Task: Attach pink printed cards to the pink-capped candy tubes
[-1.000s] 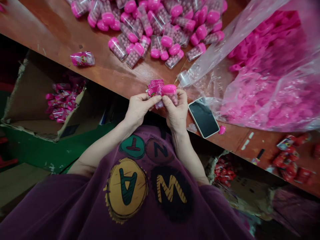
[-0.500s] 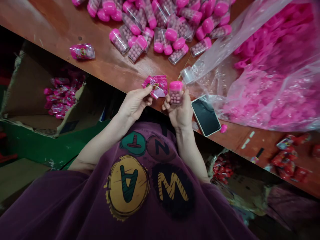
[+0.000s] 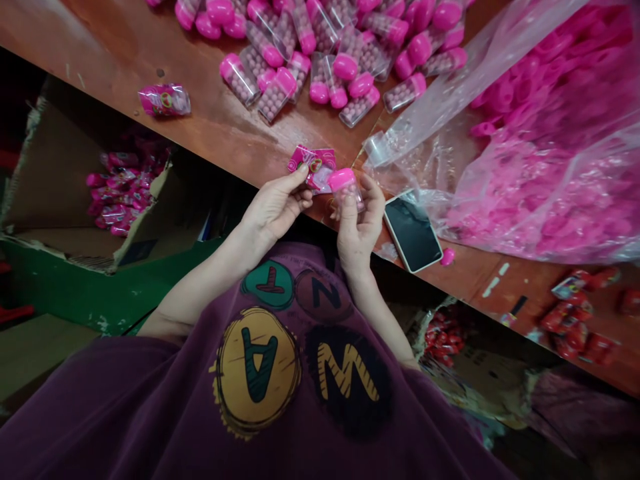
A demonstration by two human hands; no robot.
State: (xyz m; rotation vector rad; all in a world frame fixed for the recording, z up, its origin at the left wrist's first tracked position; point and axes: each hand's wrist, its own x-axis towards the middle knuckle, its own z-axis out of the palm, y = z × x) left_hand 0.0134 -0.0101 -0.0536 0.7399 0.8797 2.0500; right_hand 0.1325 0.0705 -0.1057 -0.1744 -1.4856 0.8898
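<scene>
As we hold them, one pink printed wrapper [image 3: 313,168] touches one clear pink-capped bead bottle [image 3: 346,190].
Our left hand [image 3: 274,213] pinches the wrapper; our right hand [image 3: 359,227] grips the bottle narrowly.

Indoor light, glare on the clear plastic bottle [image 3: 350,200] and wooden tabletop [image 3: 95,33], deep shadow below

Letters T, N, A and M in coloured circles on the purple shirt [image 3: 125,407]

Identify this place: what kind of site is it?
Probably a small hand-packing workshop: a pile of pink-capped clear bottles on a wooden bench, a plastic bag of loose pink caps, and a cardboard box of wrapped packs below.
</scene>
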